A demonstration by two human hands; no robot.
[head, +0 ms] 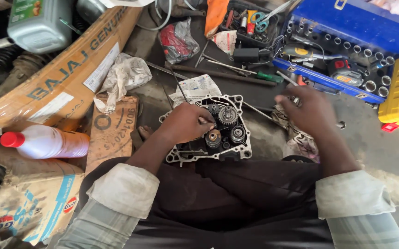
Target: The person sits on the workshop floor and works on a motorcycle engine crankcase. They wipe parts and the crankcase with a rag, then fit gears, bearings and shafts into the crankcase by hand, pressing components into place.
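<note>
Our left hand rests closed on the engine crankcase; our right hand, fingers spread and empty, hovers over the crowded floor near the socket set.

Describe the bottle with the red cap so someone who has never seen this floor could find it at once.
Start at the long brown cardboard box slanting across the upper left. Just below its lower end, a plastic bottle lies on its side. Its red cap and pale pink contents set it apart from the grey oil can above.

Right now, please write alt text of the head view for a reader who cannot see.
The left hand rests on an open engine case with gears, on the floor. The right hand reaches toward a blue socket box; a white bottle lies nearby.
</note>
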